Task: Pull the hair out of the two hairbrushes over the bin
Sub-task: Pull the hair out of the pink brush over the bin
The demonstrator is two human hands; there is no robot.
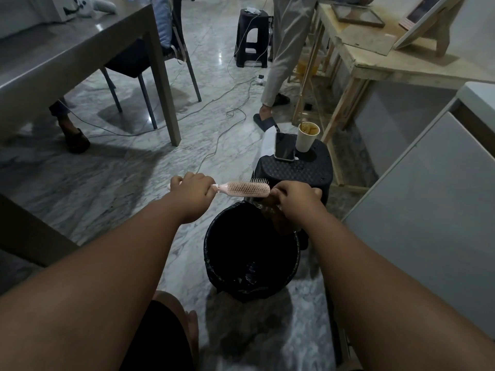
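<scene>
My left hand (191,190) grips the handle of a pink hairbrush (245,188), held level just beyond the far rim of the black bin (211,253). Its bristles face me and look mostly free of hair. My right hand (296,200) is closed on a brown clump of hair (276,214) that hangs from my fingers over the bin's far right rim, beside the brush tip. The bin is lined with a black bag. A second brush's dark bristles (258,180) seem to show just behind the pink one, on the stool's edge.
A black stool (294,171) behind the bin carries a phone (284,147) and a paper cup (307,136). A grey table (80,49) stands at the left and a wooden bench (375,57) at the right. Cables (222,129) cross the marble floor. A person's legs (281,62) stand beyond.
</scene>
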